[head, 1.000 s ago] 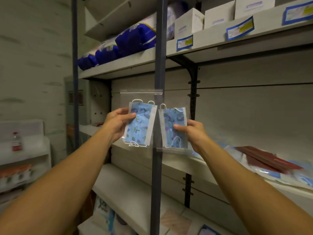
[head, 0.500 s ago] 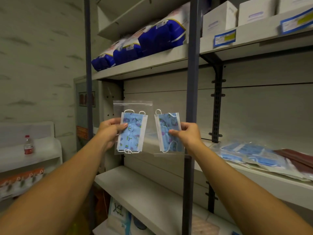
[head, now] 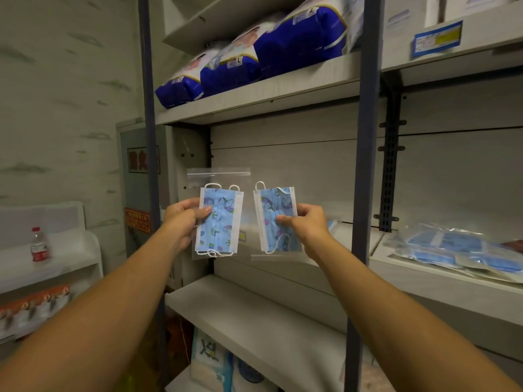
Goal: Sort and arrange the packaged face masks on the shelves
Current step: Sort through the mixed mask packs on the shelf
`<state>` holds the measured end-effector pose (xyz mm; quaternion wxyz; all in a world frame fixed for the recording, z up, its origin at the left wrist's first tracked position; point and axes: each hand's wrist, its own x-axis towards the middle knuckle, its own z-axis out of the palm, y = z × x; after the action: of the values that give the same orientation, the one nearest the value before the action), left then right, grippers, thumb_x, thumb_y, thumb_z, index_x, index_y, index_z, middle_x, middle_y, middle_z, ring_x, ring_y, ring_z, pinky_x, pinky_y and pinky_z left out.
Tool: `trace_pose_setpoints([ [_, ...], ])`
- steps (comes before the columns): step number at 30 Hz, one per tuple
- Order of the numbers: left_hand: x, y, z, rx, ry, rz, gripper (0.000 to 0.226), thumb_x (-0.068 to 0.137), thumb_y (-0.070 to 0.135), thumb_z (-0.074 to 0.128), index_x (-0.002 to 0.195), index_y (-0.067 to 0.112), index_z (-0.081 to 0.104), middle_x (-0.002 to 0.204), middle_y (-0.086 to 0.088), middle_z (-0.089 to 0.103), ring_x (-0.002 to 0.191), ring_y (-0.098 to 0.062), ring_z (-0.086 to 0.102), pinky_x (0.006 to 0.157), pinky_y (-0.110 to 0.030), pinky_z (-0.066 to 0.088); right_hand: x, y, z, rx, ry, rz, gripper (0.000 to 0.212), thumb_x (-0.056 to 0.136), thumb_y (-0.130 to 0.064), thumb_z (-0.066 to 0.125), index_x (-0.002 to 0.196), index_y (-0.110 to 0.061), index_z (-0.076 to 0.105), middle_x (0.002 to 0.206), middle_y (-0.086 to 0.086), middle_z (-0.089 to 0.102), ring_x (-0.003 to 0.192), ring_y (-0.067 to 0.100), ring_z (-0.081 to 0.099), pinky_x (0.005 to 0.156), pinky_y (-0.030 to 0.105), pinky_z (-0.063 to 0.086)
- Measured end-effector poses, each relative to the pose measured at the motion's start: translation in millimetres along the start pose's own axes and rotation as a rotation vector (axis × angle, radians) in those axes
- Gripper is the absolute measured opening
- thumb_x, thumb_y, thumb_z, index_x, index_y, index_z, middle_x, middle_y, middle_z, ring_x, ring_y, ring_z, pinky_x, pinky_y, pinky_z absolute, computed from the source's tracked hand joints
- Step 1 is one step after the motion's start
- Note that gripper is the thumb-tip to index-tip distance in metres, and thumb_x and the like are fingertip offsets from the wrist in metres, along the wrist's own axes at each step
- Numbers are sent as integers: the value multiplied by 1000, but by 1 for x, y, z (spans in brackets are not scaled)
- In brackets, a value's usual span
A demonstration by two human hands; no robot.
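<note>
Left hand (head: 183,219): thumb pinches the left edge of the left mask (head: 220,222), bag upright in the air.
Right hand (head: 307,224): thumb and fingers clamp the right mask (head: 276,219) at its right edge, also upright.
Masks: side by side, a narrow gap between them, printed faces toward the camera.
Mask pile (head: 458,250): on the shelf (head: 441,287) well right of the right hand.
Post (head: 365,176): just right of the right hand.
Blue packs (head: 254,60): on the shelf above both hands.
</note>
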<state>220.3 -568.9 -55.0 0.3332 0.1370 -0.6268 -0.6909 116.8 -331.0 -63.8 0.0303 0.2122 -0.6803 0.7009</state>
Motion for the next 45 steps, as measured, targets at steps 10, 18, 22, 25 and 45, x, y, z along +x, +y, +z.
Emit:
trace_pose_setpoints([
  [10,67,-21,3,-3,-39,11,21,92,1,68,109,14,67,101,-5,75,88,-22,75,65,-40,61,55,24,30,16,-2,17,20,88,-11,77,106,-14,69,94,-1,73,83,21,73,64,39,62],
  [18,146,-21,39,15,-117,5,26,92,2,69,116,12,65,108,-9,75,96,-26,74,76,-44,61,133,23,33,39,13,-12,20,85,-8,79,102,-12,70,89,-1,73,71,14,72,52,27,57],
  [22,178,-22,58,7,-147,10,35,90,1,70,123,7,64,105,-10,76,90,-24,76,67,-40,62,164,25,30,40,30,-29,18,83,-4,80,92,-14,69,88,1,74,66,12,71,50,26,55],
  [25,197,-25,73,-12,-168,14,34,90,1,70,123,8,64,104,-10,76,89,-24,76,67,-41,61,179,25,23,36,44,-51,18,83,-3,79,89,-16,69,87,0,73,68,12,71,53,27,57],
  [45,283,-62,168,-157,-478,-24,21,88,-10,66,95,10,64,101,-15,72,91,-26,72,87,-43,59,198,20,-19,-107,278,-94,19,83,-5,79,89,-20,69,84,-2,75,64,9,74,50,21,55],
])
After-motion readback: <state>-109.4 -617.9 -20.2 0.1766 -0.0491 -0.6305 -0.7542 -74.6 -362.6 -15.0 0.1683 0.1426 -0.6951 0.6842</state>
